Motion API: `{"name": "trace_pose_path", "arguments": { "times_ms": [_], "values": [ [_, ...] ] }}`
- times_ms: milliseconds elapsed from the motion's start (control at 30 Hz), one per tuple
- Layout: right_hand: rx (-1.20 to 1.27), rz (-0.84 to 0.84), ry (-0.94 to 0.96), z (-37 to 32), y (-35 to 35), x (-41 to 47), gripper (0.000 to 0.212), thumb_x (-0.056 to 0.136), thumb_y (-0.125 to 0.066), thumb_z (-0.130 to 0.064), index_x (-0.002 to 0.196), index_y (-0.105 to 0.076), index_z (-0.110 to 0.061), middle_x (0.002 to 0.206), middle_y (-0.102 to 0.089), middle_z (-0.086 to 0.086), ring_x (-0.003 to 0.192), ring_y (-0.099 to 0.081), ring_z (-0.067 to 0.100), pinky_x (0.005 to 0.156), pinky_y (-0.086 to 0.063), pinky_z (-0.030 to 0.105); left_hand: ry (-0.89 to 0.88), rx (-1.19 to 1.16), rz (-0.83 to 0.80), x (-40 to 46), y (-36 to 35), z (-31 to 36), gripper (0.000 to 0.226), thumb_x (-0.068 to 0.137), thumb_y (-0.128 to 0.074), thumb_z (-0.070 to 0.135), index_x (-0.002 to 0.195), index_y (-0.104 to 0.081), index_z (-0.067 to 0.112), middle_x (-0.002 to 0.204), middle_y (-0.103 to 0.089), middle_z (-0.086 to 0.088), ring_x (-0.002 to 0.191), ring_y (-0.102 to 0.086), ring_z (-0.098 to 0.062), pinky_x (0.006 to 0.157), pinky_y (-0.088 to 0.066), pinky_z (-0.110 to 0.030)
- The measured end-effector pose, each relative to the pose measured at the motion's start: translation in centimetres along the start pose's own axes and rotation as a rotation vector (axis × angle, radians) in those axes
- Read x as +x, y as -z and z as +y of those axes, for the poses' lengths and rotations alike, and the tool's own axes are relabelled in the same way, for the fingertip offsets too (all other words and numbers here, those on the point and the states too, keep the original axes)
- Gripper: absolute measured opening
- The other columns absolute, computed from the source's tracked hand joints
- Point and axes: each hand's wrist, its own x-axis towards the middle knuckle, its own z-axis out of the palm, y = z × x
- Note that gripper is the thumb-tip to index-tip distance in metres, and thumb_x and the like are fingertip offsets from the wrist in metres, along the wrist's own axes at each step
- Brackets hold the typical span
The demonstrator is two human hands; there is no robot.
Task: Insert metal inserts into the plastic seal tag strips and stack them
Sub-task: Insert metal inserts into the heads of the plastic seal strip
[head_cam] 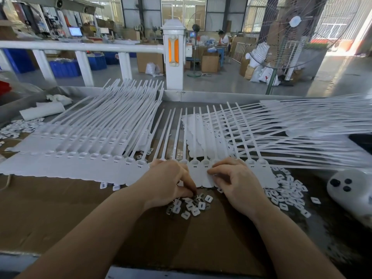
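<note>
Left stack [80, 146]: a deep pile of white seal tag strips is laid at the left of the bench; it is judged to be the finished share, though inserts in its sockets cannot be confirmed.
Right heap [302, 121]: many strips are fanned out and run off the right edge; these are judged still to be done.
Strip in work [198, 172]: one row of tags lies flat between both hands, tails pointing away; which sockets are filled is hidden by the fingers.
Right hand [235, 182]: fingers are curled down and pressed on the tag plates, nothing being clamped.
Left hand [171, 180]: fingertips are pinched together over the metal inserts [191, 206], apparently on one piece.
White caps [287, 196]: scattered at right; purpose unclear.
</note>
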Motion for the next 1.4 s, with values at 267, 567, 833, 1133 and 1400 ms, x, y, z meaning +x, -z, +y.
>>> {"name": "trace_pose_path", "arguments": {
  "times_ms": [267, 567, 833, 1133, 1400],
  "values": [
    [-0.008, 0.0, 0.006, 0.0, 0.0, 0.0, 0.021, 0.089, -0.058, -0.017, 0.105, -0.069, -0.025, 0.103, -0.054, -0.018, 0.097, -0.036, -0.005, 0.087, -0.024, 0.009, -0.03, 0.166, -0.001, 0.1, -0.1, 0.3, 0.017, 0.087, -0.058, 0.042, 0.101, -0.067, 0.042, 0.097, -0.051, 0.027, 0.108, -0.034, 0.003, 0.1, -0.007, -0.027],
    [0.005, -0.003, -0.005, 0.0, 0.0, 0.0, 0.02, 0.09, -0.058, -0.017, 0.104, -0.071, -0.024, 0.107, -0.058, -0.014, 0.1, -0.038, -0.002, 0.088, -0.026, 0.011, 0.102, -0.139, 0.141, 0.4, 0.3, -0.4, 0.02, 0.083, -0.064, 0.033, 0.069, -0.053, 0.042, 0.08, -0.053, 0.021, 0.08, -0.048, 0.004, 0.095, -0.041, -0.04],
    [0.005, -0.018, -0.001, 0.0, 0.1, 0.0, 0.021, 0.091, -0.057, -0.018, 0.107, -0.069, -0.024, 0.105, -0.053, -0.017, 0.098, -0.036, -0.004, 0.085, -0.026, 0.008, 0.295, -0.051, 0.133, 3.5, 1.3, -2.1, 0.013, 0.093, -0.052, 0.023, 0.088, -0.061, 0.029, 0.093, -0.057, 0.013, 0.093, -0.056, -0.014, 0.098, -0.039, -0.044],
    [-0.003, -0.01, 0.002, -0.1, 0.1, 0.0, 0.02, 0.091, -0.057, -0.017, 0.106, -0.07, -0.023, 0.101, -0.05, -0.02, 0.098, -0.037, -0.002, 0.089, -0.029, 0.013, 0.268, -0.044, 0.001, 5.0, 2.0, -2.5, 0.013, 0.091, -0.057, 0.019, 0.096, -0.069, 0.017, 0.085, -0.062, 0.007, 0.084, -0.058, -0.014, 0.082, -0.046, -0.03],
    [-0.001, -0.016, 0.002, -0.1, 0.1, 0.0, 0.021, 0.091, -0.057, -0.017, 0.106, -0.069, -0.023, 0.101, -0.049, -0.02, 0.098, -0.037, -0.003, 0.088, -0.028, 0.012, 0.26, -0.125, 0.124, 5.0, 1.9, -2.8, 0.007, 0.081, -0.07, 0.017, 0.085, -0.075, 0.017, 0.067, -0.061, 0.019, 0.072, -0.061, -0.004, 0.068, -0.045, -0.019]
  ]
}}
